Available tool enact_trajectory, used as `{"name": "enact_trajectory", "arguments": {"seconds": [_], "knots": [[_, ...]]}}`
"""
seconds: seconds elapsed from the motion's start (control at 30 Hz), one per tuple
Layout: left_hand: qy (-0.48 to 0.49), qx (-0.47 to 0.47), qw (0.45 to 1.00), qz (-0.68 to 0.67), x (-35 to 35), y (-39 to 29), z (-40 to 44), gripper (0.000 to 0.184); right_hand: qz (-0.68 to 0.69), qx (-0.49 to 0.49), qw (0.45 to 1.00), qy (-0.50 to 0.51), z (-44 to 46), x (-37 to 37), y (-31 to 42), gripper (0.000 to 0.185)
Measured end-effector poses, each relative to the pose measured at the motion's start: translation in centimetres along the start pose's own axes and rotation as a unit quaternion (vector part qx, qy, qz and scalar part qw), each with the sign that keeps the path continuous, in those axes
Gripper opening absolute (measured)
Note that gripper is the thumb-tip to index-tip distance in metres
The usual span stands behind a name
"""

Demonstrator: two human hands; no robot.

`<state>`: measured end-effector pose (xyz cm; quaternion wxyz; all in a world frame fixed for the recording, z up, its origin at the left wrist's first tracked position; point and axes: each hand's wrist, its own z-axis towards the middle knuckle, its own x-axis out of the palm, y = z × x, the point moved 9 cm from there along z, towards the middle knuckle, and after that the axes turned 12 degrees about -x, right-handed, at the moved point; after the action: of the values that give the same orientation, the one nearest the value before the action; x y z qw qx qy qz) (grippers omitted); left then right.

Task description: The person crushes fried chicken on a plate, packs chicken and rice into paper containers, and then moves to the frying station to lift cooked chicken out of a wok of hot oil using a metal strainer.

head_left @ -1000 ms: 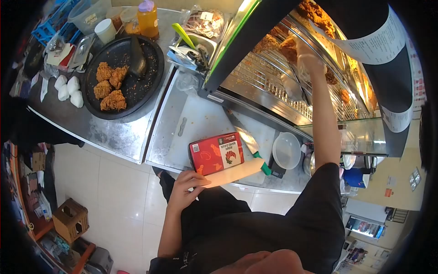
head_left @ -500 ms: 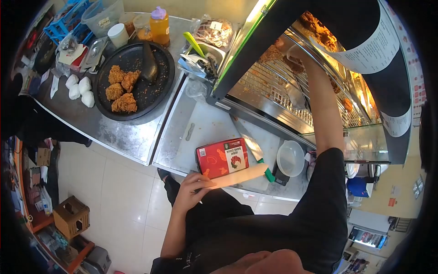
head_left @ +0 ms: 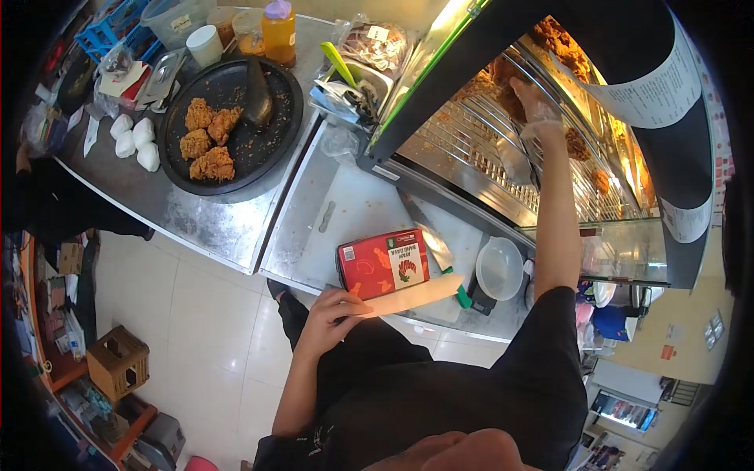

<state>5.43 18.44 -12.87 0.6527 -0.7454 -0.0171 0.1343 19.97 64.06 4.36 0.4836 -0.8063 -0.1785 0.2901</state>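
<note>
My left hand [head_left: 331, 318] pinches the edge of the pale raised lid flap of a red food box [head_left: 375, 265], printed "Ayam Bang Dava". The box stands on a white cutting board [head_left: 334, 192] beside a knife with a green handle [head_left: 465, 297]. Inside the lit glass warmer, my right hand [head_left: 539, 110], in a clear plastic glove, is closed around a piece of fried chicken [head_left: 512, 102] above the wire rack [head_left: 452, 137]. Its fingertips are partly hidden. More fried chicken [head_left: 561, 43] lies farther back in the warmer.
On the left counter, a round black tray [head_left: 275, 149] carries several fried chicken pieces [head_left: 210, 165] and a dark scoop [head_left: 258, 94]. White wrapped bundles [head_left: 135, 143] lie beside it. A clear plastic bowl [head_left: 499, 268] stands near the knife. Paper receipts [head_left: 652, 86] hang by the warmer.
My right hand has drawn back slightly within the warmer, and its glove and the chicken piece show more clearly. My left hand stays on the box flap, which has shifted slightly.
</note>
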Motion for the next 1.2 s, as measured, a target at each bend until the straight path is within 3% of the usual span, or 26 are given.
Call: {"name": "enact_trajectory", "arguments": {"seconds": [0.03, 0.07, 0.1, 0.17, 0.23, 0.3, 0.37, 0.4, 0.5, 0.53, 0.63, 0.67, 0.77, 0.8, 0.9, 1.0, 1.1, 1.13, 1.2], "knots": [[0.001, -0.001, 1.000, 0.000, 0.0, 0.0, 0.0, 0.024, 0.237, 0.062, 0.968, -0.055, -0.3, 0.4, -0.2, 0.070], [0.003, -0.002, 1.000, 0.001, 0.0, 0.0, 0.0, 0.024, 0.452, 0.117, 0.874, -0.136, -0.7, 0.9, -0.4, 0.067], [0.004, 0.000, 1.000, 0.002, 0.0, 0.0, 0.0, 0.023, 0.491, 0.140, 0.823, -0.250, 0.8, 5.0, 0.8, 0.064], [0.011, -0.012, 1.000, -0.006, 0.2, 0.1, 0.0, 0.024, 0.514, 0.207, 0.761, -0.337, -0.3, 5.6, -0.1, 0.057], [0.016, -0.011, 1.000, -0.005, 0.5, 0.0, 0.2, 0.024, 0.502, 0.294, 0.761, -0.287, -3.6, -2.4, -2.0, 0.047], [0.020, -0.001, 1.000, 0.006, 0.8, 0.0, 0.2, 0.023, 0.557, 0.201, 0.789, -0.164, -1.0, -2.2, -0.9, 0.051], [0.028, 0.003, 0.999, 0.016, 1.0, -0.6, 0.3, 0.023, 0.491, 0.163, 0.819, -0.248, -0.4, -3.7, -0.5, 0.053], [0.031, 0.005, 0.999, 0.021, 0.9, -0.9, 0.4, 0.023, 0.446, 0.191, 0.831, -0.272, -0.3, -2.5, -0.1, 0.053], [0.025, -0.005, 1.000, 0.015, 1.0, -0.8, 0.2, 0.024, 0.530, 0.254, 0.799, -0.129, -4.1, -3.3, -1.2, 0.053], [0.024, -0.003, 1.000, 0.016, 1.0, -1.0, 0.1, 0.023, 0.563, 0.233, 0.789, -0.073, -4.6, -3.3, -1.0, 0.052], [0.021, -0.001, 1.000, 0.019, 0.9, -1.3, -0.2, 0.021, 0.577, 0.254, 0.758, -0.169, -5.4, -1.9, -0.7, 0.053], [0.020, 0.001, 1.000, 0.020, 0.9, -1.3, -0.2, 0.021, 0.619, 0.249, 0.735, -0.121, -5.6, -1.4, -0.8, 0.056], [0.020, 0.004, 1.000, 0.019, 1.1, -1.0, -0.3, 0.020, 0.608, 0.270, 0.727, -0.169, -4.8, -2.8, 0.1, 0.053], [0.020, 0.004, 1.000, 0.017, 1.2, -1.0, -0.2, 0.019, 0.599, 0.168, 0.765, -0.165, -3.9, -5.2, 0.6, 0.053], [0.023, -0.003, 0.999, 0.022, 1.4, -1.1, -0.1, 0.020, 0.435, 0.011, 0.818, -0.377, -3.2, -11.8, 1.8, 0.051], [0.018, 0.005, 1.000, 0.025, 1.1, -1.3, -0.1, 0.022, 0.473, 0.014, 0.827, -0.304, -3.6, -12.5, 0.5, 0.049], [0.013, -0.009, 1.000, 0.020, 0.8, -1.2, -0.4, 0.023, 0.509, 0.100, 0.840, -0.161, -5.2, -10.7, 0.2, 0.048], [0.011, -0.008, 1.000, 0.020, 0.8, -1.3, -0.5, 0.024, 0.435, 0.104, 0.855, -0.263, -6.1, -11.0, 0.7, 0.049], [0.013, -0.007, 1.000, 0.021, 0.7, -1.2, -0.6, 0.024, 0.503, 0.144, 0.808, -0.271, -6.1, -9.1, 0.9, 0.051]]}}
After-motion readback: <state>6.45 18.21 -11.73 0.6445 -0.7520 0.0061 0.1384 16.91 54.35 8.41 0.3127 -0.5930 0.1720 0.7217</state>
